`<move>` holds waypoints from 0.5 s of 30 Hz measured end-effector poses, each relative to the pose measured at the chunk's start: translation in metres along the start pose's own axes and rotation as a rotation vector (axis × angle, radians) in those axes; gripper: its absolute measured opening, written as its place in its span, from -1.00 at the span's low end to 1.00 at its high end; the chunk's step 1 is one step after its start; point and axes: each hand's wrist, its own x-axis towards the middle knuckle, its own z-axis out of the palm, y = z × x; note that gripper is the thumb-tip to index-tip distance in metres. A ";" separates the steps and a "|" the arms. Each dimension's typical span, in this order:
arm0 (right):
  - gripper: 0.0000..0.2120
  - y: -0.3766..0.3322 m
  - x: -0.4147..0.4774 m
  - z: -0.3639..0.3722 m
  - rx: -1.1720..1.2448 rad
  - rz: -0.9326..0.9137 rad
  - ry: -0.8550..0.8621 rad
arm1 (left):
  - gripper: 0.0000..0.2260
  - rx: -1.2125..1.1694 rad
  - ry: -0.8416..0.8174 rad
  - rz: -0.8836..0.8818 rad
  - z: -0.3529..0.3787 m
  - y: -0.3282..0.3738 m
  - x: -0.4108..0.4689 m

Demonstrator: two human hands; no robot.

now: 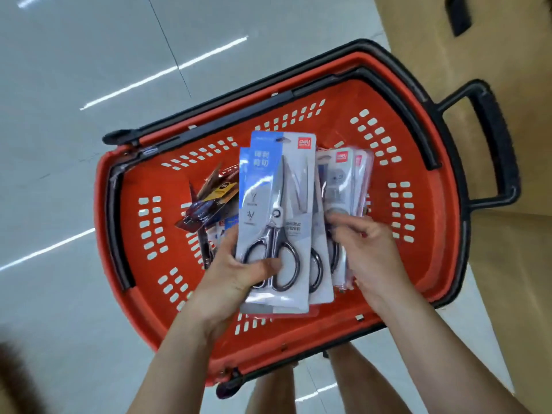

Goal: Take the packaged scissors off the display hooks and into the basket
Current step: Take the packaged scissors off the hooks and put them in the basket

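Note:
A red plastic basket [433, 204] with black handles stands on the floor below me. Over it my left hand [236, 273] grips a stack of packaged scissors [274, 210], blue-and-grey cards with black-handled scissors, thumb across the front handle loops. My right hand [367, 252] holds a second bunch of scissor packages [343, 180] with red logos, fingers curled round their lower part. Both bunches hang inside the basket's rim, just above its bottom. More packaged items [209, 201] lie in the basket's left half.
Grey glossy floor tiles [89, 85] spread to the left. A brown cardboard-coloured surface [507, 264] runs along the right, beside the basket's pull handle [490, 138]. My legs [298, 389] stand right behind the basket.

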 end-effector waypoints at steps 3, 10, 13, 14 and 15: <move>-0.71 -0.030 -0.021 -0.003 0.123 -0.003 -0.080 | -0.16 -0.005 -0.044 0.080 0.014 0.015 -0.019; -0.61 -0.063 -0.046 -0.021 -0.231 -0.190 -0.078 | -0.18 0.060 -0.079 0.267 0.053 0.058 -0.067; -0.56 -0.075 -0.065 -0.029 -0.074 -0.186 -0.086 | -0.38 0.009 0.111 0.253 0.072 0.075 -0.081; -0.57 -0.080 -0.073 -0.031 0.003 -0.180 -0.094 | -0.38 -0.006 0.146 0.243 0.077 0.079 -0.085; -0.59 -0.085 -0.081 -0.034 0.064 -0.181 -0.091 | -0.33 -0.018 0.151 0.231 0.081 0.083 -0.089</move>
